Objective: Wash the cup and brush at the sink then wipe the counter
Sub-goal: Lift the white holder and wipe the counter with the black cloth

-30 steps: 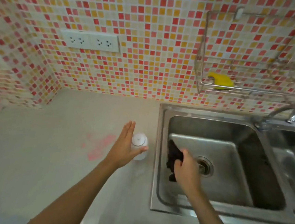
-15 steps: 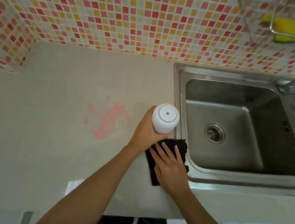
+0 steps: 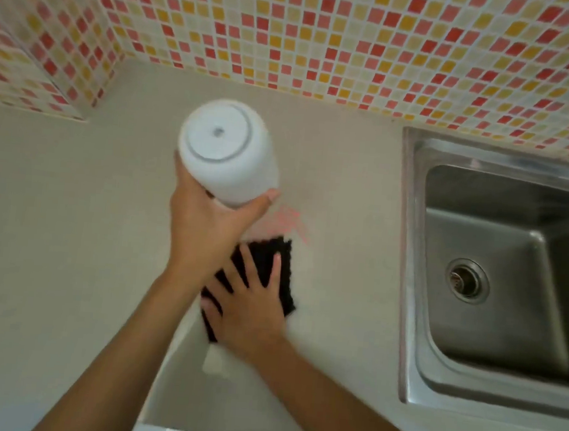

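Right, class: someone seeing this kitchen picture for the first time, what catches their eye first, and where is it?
First, the white cup, held upside down above the counter in the left hand. Just below it, the right hand presses a black cloth flat on the counter beside a pink stain. Behind runs the red, pink and yellow mosaic wall, with the steel sink at right.
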`<action>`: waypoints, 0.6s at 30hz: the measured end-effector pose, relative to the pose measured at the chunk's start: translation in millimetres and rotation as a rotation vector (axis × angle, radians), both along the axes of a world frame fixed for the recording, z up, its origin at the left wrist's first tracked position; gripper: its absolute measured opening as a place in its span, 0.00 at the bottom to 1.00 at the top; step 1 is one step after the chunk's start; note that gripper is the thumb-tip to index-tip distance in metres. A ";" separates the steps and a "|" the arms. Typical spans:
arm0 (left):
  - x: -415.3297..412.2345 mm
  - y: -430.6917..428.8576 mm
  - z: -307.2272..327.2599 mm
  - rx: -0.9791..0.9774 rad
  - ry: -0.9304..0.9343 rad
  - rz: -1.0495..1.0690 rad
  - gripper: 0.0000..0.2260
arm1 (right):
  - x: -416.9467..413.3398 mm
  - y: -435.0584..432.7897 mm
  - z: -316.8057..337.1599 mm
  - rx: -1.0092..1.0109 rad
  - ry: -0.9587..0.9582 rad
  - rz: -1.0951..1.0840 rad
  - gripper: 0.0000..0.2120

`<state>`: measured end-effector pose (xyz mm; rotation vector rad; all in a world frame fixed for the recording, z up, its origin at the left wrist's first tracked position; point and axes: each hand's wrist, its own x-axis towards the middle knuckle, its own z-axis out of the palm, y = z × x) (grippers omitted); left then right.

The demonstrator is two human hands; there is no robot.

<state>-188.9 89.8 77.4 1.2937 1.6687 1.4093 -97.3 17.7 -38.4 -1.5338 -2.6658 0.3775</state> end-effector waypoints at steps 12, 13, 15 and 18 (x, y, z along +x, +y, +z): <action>-90.1 -22.4 -17.8 -0.023 -0.021 0.104 0.41 | 23.2 70.3 -4.6 0.061 -0.095 -0.362 0.27; -93.3 -19.8 -16.9 -0.021 -0.038 0.105 0.41 | 21.4 36.8 -3.1 0.046 -0.083 -0.352 0.27; -99.0 -10.6 -14.8 -0.006 -0.056 0.103 0.42 | 11.4 -28.5 0.8 0.011 -0.067 -0.286 0.29; -104.5 3.3 -12.3 0.005 -0.050 0.114 0.43 | 1.1 -48.1 2.4 -0.027 -0.059 -0.227 0.31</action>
